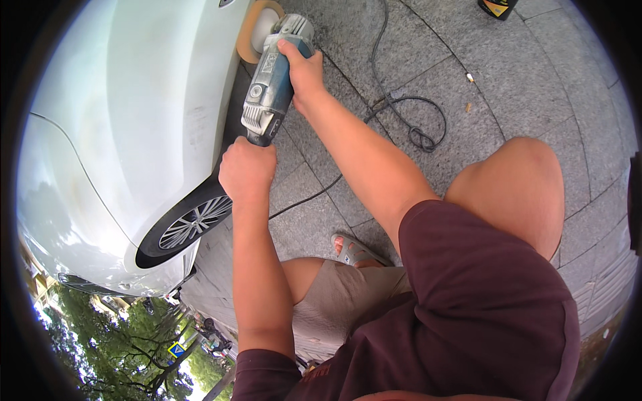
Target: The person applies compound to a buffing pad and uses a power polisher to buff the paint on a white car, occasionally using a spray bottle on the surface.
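Note:
A corded rotary polisher (268, 85) with a blue and grey, dust-smeared body is held in both my hands. My left hand (248, 168) is wrapped around its rear handle. Farther forward, my right hand (303, 70) grips the body just behind the metal gear head, thumb lying along the top. An orange foam polishing pad (247, 35) on a white backing is at the tool's front end. The pad stands against or very close to the lower side of a white car (150, 100); its working face is hidden. Dark scuff marks (196, 114) show on the car's lower panel.
The car's spoked wheel (195, 225) lies left of my left forearm. A dark power cord (376, 55) runs over grey stone paving (426, 60) and loops in a knot on the right. A black bottle (497, 7) stands at the top. My sandalled foot (353, 250) is below the cord.

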`<act>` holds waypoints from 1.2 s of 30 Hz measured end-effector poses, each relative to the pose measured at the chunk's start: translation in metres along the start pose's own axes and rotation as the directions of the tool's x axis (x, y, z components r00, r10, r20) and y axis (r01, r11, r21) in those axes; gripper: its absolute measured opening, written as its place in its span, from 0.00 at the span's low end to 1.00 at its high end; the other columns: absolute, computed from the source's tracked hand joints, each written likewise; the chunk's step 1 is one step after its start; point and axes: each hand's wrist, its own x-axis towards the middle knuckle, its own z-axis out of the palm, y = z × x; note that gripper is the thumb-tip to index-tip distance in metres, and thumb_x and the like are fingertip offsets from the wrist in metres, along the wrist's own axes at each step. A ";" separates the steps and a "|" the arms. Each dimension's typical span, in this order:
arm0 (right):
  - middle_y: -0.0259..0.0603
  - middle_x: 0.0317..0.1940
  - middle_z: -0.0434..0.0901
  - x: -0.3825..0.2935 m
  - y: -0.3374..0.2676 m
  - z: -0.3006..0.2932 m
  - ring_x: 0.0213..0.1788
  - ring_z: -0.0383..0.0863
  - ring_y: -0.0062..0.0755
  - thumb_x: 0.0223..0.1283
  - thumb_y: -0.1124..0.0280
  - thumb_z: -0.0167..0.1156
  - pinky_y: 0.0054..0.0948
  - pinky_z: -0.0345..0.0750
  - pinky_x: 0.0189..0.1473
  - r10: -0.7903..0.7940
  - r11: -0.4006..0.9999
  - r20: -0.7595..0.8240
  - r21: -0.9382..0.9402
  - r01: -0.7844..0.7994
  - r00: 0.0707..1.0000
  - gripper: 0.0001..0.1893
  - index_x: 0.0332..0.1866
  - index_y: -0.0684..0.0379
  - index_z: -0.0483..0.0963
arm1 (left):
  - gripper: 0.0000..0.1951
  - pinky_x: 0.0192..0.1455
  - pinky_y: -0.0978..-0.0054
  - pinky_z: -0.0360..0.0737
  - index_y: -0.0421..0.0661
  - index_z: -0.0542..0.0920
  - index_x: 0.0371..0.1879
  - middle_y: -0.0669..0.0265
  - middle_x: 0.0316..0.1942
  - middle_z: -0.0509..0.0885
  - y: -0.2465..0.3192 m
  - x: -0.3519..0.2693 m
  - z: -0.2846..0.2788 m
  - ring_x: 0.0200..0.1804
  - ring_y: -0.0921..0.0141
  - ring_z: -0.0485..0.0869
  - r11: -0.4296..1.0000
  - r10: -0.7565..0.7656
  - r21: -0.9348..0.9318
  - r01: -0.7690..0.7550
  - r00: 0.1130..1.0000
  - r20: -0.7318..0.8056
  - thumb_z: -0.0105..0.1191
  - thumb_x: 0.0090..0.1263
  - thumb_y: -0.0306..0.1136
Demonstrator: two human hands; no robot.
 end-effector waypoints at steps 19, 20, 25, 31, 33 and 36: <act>0.58 0.61 0.75 -0.014 -0.015 0.003 0.58 0.83 0.44 0.60 0.57 0.80 0.43 0.86 0.57 -0.041 0.999 -0.027 -0.036 0.040 0.999 0.44 0.68 0.69 0.59 | 0.20 0.57 0.50 0.88 0.39 0.88 0.41 0.47 0.46 0.92 -0.004 0.001 0.003 0.52 0.46 0.92 1.000 0.021 -0.021 -0.021 1.000 0.006 0.66 0.63 0.46; 0.57 0.61 0.75 -0.014 -0.020 0.008 0.58 0.83 0.44 0.60 0.57 0.80 0.43 0.86 0.58 -0.061 0.997 -0.010 -0.037 0.060 0.998 0.44 0.68 0.69 0.59 | 0.20 0.56 0.49 0.88 0.39 0.88 0.41 0.47 0.45 0.92 -0.004 0.001 0.002 0.51 0.46 0.92 0.999 0.032 -0.022 -0.033 0.999 -0.023 0.66 0.63 0.47; 0.55 0.61 0.75 -0.027 -0.025 0.012 0.61 0.81 0.41 0.61 0.57 0.80 0.42 0.81 0.63 -0.149 0.986 0.003 -0.074 0.149 0.989 0.44 0.69 0.69 0.59 | 0.20 0.53 0.48 0.88 0.41 0.86 0.39 0.51 0.43 0.91 -0.013 -0.008 0.005 0.48 0.47 0.91 0.997 0.067 -0.041 -0.072 0.993 -0.099 0.67 0.63 0.47; 0.52 0.61 0.75 -0.081 0.025 0.019 0.63 0.77 0.37 0.60 0.58 0.81 0.39 0.77 0.68 -0.183 0.971 0.029 -0.154 0.186 0.983 0.42 0.66 0.67 0.60 | 0.20 0.50 0.48 0.87 0.43 0.85 0.38 0.52 0.42 0.91 -0.076 -0.029 0.036 0.47 0.46 0.90 0.999 0.001 -0.045 -0.007 0.989 -0.147 0.71 0.58 0.47; 0.52 0.61 0.75 -0.112 0.036 0.024 0.63 0.77 0.37 0.59 0.59 0.81 0.39 0.77 0.69 -0.165 0.972 0.068 -0.158 0.174 0.984 0.43 0.67 0.67 0.58 | 0.20 0.49 0.47 0.87 0.43 0.85 0.38 0.52 0.41 0.91 -0.107 -0.038 0.052 0.46 0.45 0.90 0.998 -0.003 -0.067 -0.009 0.983 -0.181 0.72 0.57 0.46; 0.53 0.60 0.76 -0.134 0.045 0.035 0.63 0.78 0.37 0.56 0.60 0.82 0.39 0.77 0.68 -0.200 0.954 0.094 -0.211 0.215 0.975 0.45 0.67 0.66 0.57 | 0.20 0.48 0.46 0.86 0.42 0.84 0.37 0.51 0.40 0.91 -0.130 -0.041 0.058 0.44 0.45 0.90 0.992 0.017 -0.114 -0.045 0.971 -0.237 0.72 0.57 0.46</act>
